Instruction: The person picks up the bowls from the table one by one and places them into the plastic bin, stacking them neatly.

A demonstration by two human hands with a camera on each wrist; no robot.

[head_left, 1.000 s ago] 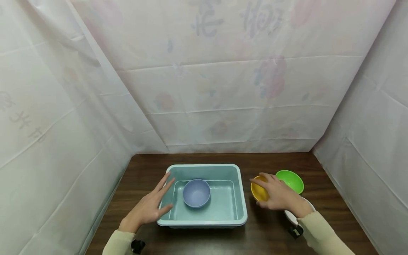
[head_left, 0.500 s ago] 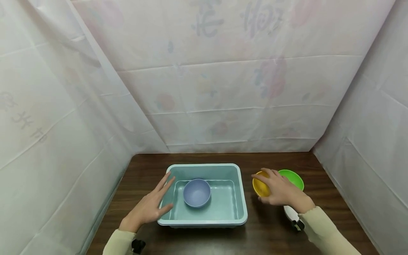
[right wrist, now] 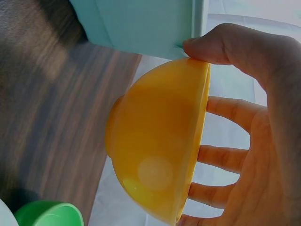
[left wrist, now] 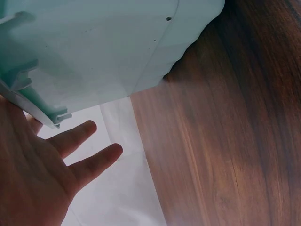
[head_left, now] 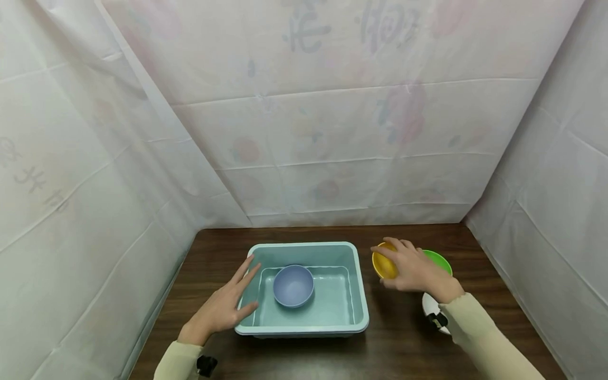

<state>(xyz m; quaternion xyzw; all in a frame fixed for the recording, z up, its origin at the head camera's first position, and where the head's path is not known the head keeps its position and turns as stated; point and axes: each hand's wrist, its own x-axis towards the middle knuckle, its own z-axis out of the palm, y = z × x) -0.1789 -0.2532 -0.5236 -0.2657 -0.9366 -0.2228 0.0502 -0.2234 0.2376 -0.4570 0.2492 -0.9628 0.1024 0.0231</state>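
Observation:
A yellow bowl (head_left: 383,265) is in my right hand (head_left: 414,270), which grips it by the rim. In the right wrist view the yellow bowl (right wrist: 157,141) is raised off the table, thumb on one side of the rim and fingers along it. My left hand (head_left: 220,311), fingers straight and spread, is at the left rim of the light blue basin (head_left: 304,331). The left wrist view shows the hand (left wrist: 37,174) by the basin's outer edge; exact contact is partly hidden. A periwinkle bowl (head_left: 293,286) sits upright inside the basin.
A green bowl (head_left: 442,261) stands behind my right hand, partly hidden. Nearer lies a white bowl (head_left: 429,305), partly covered by the wrist and sleeve. The dark wooden table (head_left: 389,343) is bounded by white curtains (head_left: 332,184) at the back and both sides.
My right hand has moved toward the back of the table with the yellow bowl, uncovering more of the white bowl and hiding more of the green one. The left hand stays in place.

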